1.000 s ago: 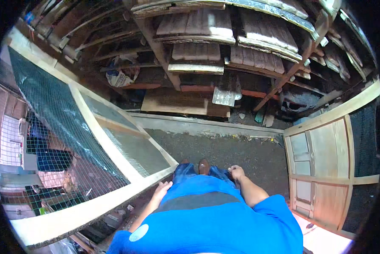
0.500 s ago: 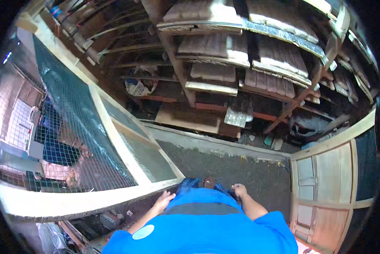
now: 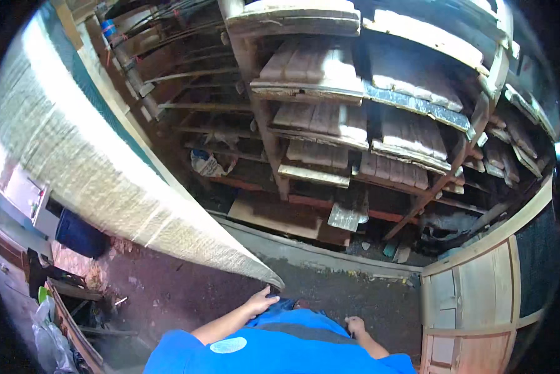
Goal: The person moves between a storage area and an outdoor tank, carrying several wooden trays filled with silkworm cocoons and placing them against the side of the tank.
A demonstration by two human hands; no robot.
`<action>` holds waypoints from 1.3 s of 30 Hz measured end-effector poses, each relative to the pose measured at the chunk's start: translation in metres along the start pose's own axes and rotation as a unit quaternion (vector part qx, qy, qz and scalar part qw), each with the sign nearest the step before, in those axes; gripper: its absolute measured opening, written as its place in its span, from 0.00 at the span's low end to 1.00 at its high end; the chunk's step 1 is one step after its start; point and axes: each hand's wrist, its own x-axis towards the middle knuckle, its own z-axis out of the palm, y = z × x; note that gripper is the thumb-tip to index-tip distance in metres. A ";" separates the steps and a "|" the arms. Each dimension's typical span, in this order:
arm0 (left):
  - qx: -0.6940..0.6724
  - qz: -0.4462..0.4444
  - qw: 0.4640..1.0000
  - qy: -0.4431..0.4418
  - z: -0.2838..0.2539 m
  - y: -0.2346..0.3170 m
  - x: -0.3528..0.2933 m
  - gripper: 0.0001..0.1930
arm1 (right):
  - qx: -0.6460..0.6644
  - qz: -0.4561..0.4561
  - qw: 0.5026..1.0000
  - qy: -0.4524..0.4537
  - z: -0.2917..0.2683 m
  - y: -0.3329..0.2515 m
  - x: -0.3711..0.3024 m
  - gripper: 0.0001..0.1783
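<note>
My left hand point(image 3: 259, 304) is beside the lower corner of a tall mesh-covered door point(image 3: 143, 218), its fingers loosely stretched and holding nothing that shows. Whether the fingertips touch the door's edge I cannot tell. The door slants from the upper left down to just in front of me, its pale mesh brightly lit. My right hand point(image 3: 356, 326) hangs low on my right side with the fingers curled in. What it holds, if anything, is hidden.
Ahead, wooden racks point(image 3: 317, 87) carry rows of brownish slab-like blocks on boards. A low concrete curb point(image 3: 317, 257) runs under them. To the right stands a framed wooden panel point(image 3: 479, 280). At left are a dark blue bin point(image 3: 80, 232) and a plastic bag point(image 3: 50, 336).
The mesh door has swung and now appears at a steep slant, uncovering more floor at left. My left hand has moved up and right along with it. The racks sit lower in view.
</note>
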 end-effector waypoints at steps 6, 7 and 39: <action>0.126 0.081 0.988 0.030 -0.018 0.058 -0.015 0.38 | -0.010 0.117 0.993 -0.013 -0.017 -0.069 -0.070 0.12; 0.203 0.066 0.975 0.056 -0.020 0.064 -0.012 0.35 | 0.076 0.183 0.980 0.001 -0.022 -0.078 -0.076 0.11; 0.270 0.341 0.895 0.100 -0.034 0.236 0.152 0.58 | 0.147 0.243 0.949 0.135 0.006 -0.073 -0.155 0.13</action>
